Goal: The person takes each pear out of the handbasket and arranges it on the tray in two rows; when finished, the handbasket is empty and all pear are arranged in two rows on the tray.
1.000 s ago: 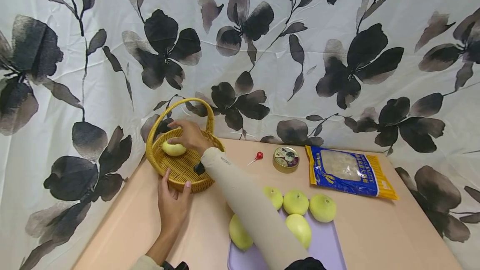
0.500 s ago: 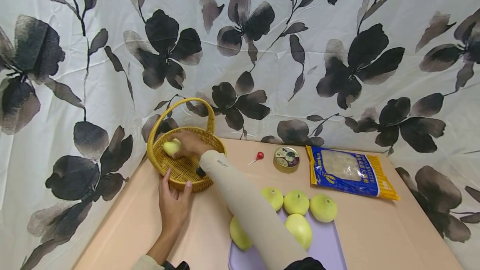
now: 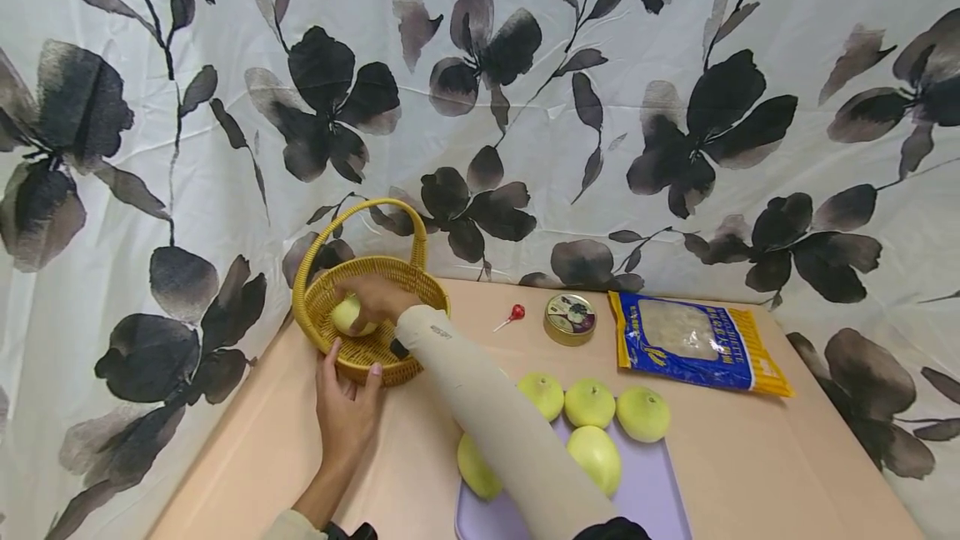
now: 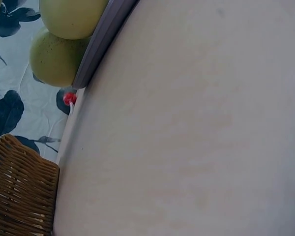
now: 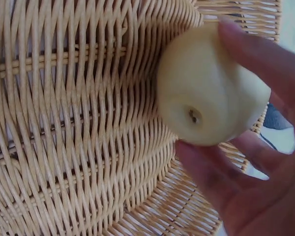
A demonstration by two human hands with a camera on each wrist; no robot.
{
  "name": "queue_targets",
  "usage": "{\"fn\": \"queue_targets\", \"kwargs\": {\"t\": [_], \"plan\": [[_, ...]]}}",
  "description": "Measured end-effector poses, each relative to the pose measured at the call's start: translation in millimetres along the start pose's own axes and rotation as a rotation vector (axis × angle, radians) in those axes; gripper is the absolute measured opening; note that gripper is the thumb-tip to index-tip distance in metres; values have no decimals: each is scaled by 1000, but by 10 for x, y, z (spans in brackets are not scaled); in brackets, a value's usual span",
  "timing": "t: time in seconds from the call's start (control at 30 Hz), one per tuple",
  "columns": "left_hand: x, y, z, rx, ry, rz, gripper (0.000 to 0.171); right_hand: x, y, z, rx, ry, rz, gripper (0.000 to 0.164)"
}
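A yellow wicker basket (image 3: pixel 302 315) with a tall arched handle stands at the back left of the table. Inside it lies a smooth, pale yellow melon (image 3: pixel 345 314). My right hand (image 3: pixel 381 297) reaches in from the right and grips it. In the right wrist view, thumb and fingers of that hand (image 5: pixel 273 172) span the melon (image 5: pixel 211 88), whose dimpled end shows beside the woven wall (image 5: pixel 64 123). My left hand (image 3: pixel 348 419) touches the basket's near outer side with spread thumb and fingers; some fingers are hidden. The left wrist view misses that hand.
A purple tray (image 3: pixel 654 490) with several yellow-green fruits (image 3: pixel 592 402) stands at the front, partly beneath my right forearm. Behind it lie a red lollipop (image 3: pixel 517 312), a round gold tin (image 3: pixel 570 319) and a blue-and-yellow packet (image 3: pixel 693 344). A flowered cloth (image 3: pixel 555 132) hangs behind.
My right hand has closed round the melon, turned it and shifted it slightly toward the basket's near side. The left hand has stayed at the basket.
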State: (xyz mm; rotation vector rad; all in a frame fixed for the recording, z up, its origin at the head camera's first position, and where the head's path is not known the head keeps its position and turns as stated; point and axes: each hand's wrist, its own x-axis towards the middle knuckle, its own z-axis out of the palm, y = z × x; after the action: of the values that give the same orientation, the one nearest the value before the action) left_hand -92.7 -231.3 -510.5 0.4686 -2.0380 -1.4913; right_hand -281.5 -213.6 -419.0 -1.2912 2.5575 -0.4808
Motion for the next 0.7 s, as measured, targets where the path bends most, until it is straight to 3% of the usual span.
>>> {"fn": "queue_targets", "kwargs": {"t": [0.2, 0.7], "plan": [[-2, 11, -3, 8, -6, -9, 78, -65, 44, -101, 46, -68, 0, 59], [1, 26, -8, 24, -11, -21, 79, -472, 111, -562, 85, 63, -233, 58]]}}
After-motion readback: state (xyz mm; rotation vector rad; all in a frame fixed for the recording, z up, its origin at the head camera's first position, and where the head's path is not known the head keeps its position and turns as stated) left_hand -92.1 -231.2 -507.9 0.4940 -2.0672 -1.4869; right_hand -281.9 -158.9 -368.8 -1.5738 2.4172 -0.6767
